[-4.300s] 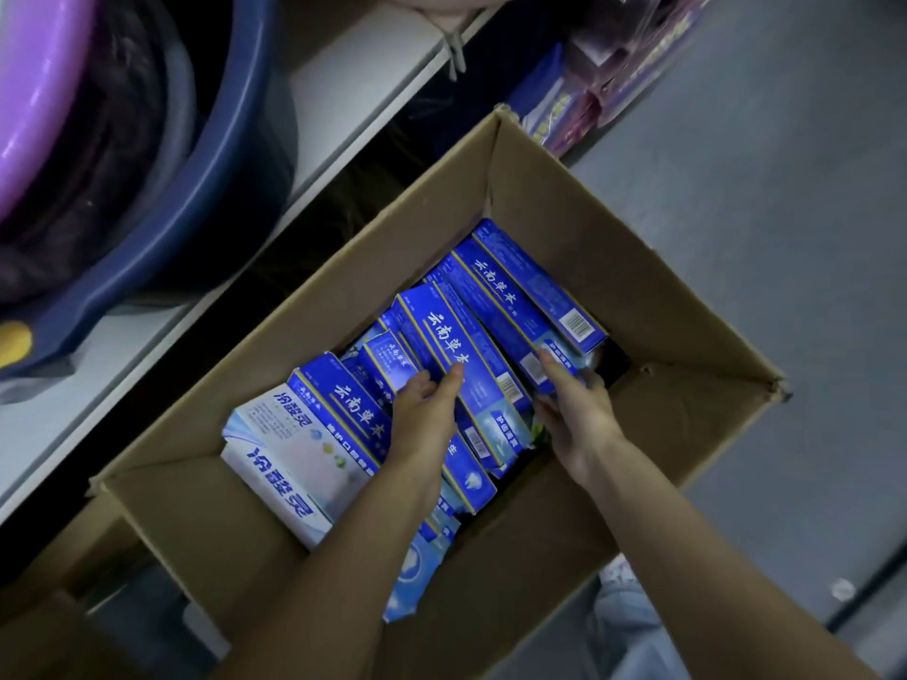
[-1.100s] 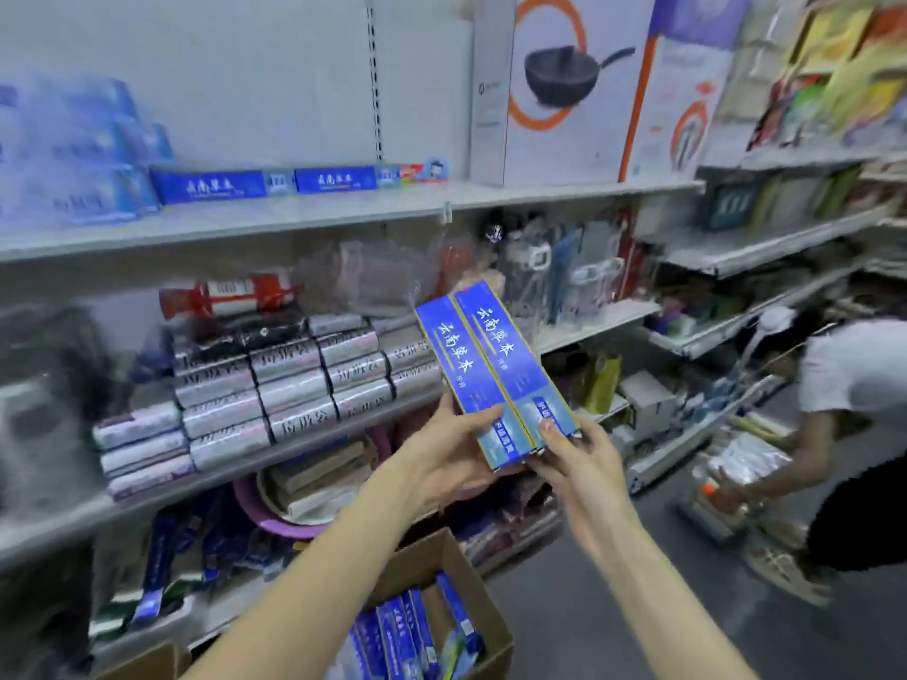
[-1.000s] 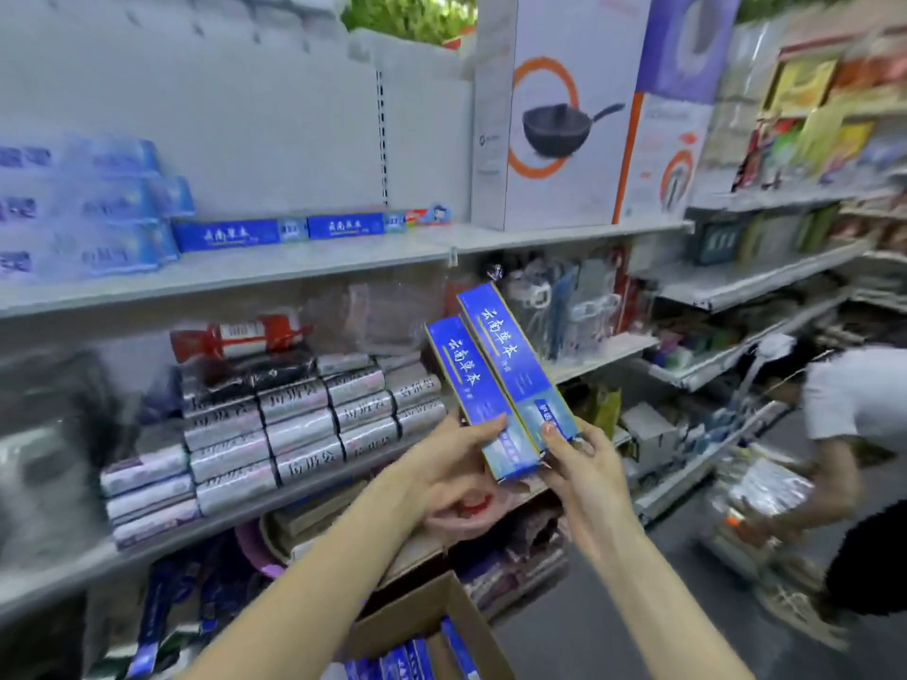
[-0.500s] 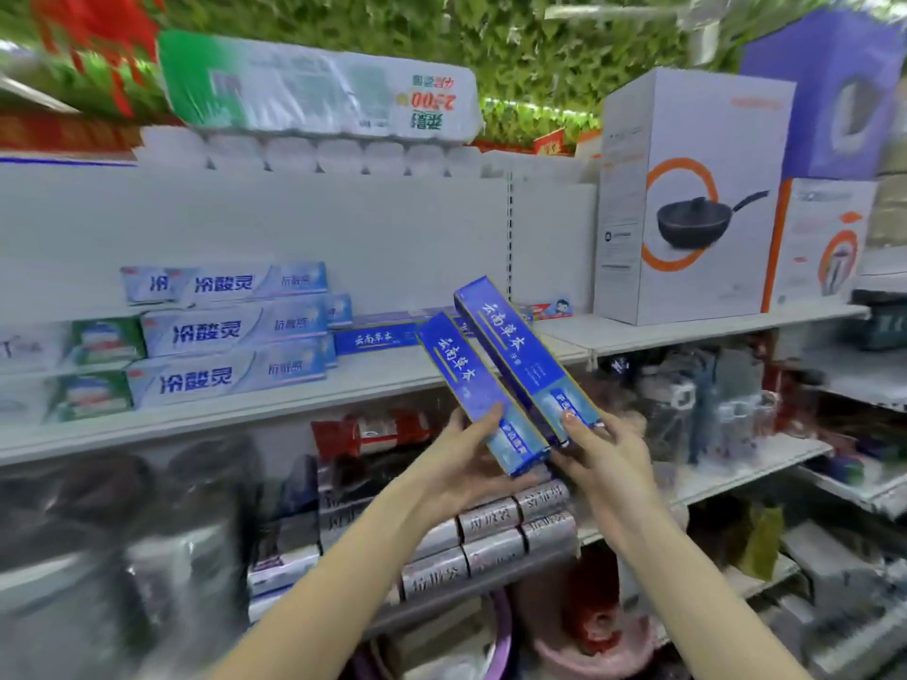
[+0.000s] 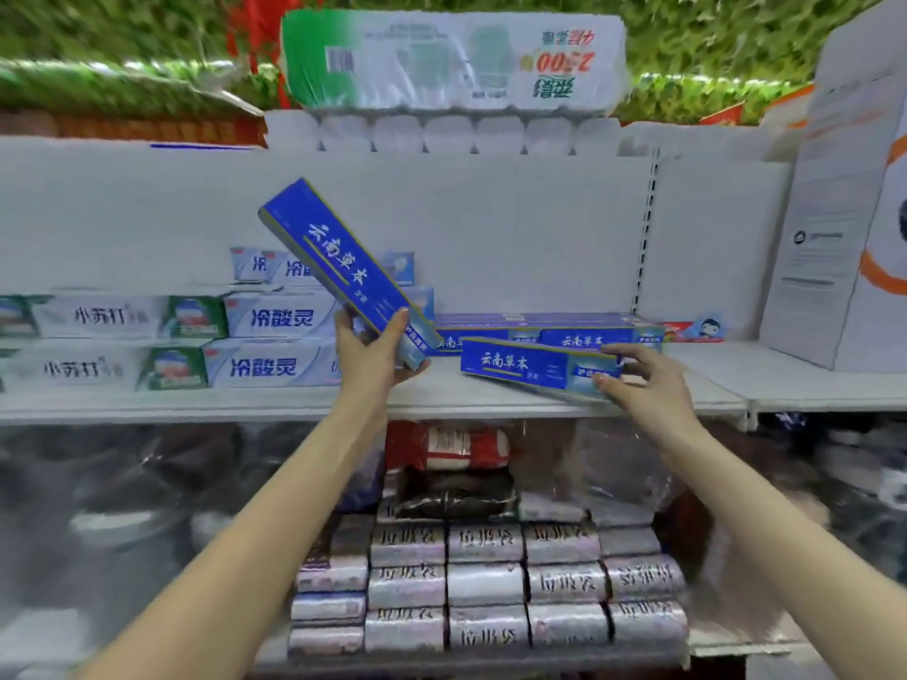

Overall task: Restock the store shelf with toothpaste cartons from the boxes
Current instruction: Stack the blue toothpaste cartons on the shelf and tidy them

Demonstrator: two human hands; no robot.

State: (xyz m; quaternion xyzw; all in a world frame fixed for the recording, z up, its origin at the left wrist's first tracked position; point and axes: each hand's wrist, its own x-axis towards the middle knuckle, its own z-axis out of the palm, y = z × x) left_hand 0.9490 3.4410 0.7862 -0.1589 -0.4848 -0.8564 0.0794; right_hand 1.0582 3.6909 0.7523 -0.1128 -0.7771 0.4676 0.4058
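Both hands are up at the toothpaste shelf (image 5: 765,380) and each one has a carton. The left hand (image 5: 373,353) grips the lower end of a blue toothpaste carton (image 5: 338,267), thumb on its face and fingers wrapped behind. It is tilted steeply, with its top end pointing up and to the left in front of the white back panel. The right hand (image 5: 648,385) pinches the right end of a second blue carton (image 5: 515,365), fingers over the top and thumb underneath. This one lies nearly level, label facing out, low over the front of the shelf board, though whether its bottom edge touches the board I cannot tell.

Just behind it, a row of matching blue cartons (image 5: 549,333) lies flat against the back of the shelf, ending beside a small red carton (image 5: 697,331). To the left sit stacked white toothpaste cartons (image 5: 275,317), and further left, white cartons with green ends (image 5: 113,317).

On the right stands a tall white box with an orange ring (image 5: 844,247). Up top is a wrapped pack of toilet paper (image 5: 451,61). On the shelf below are rows of silvery labelled rolls (image 5: 491,586) under a red and white pack (image 5: 456,446).
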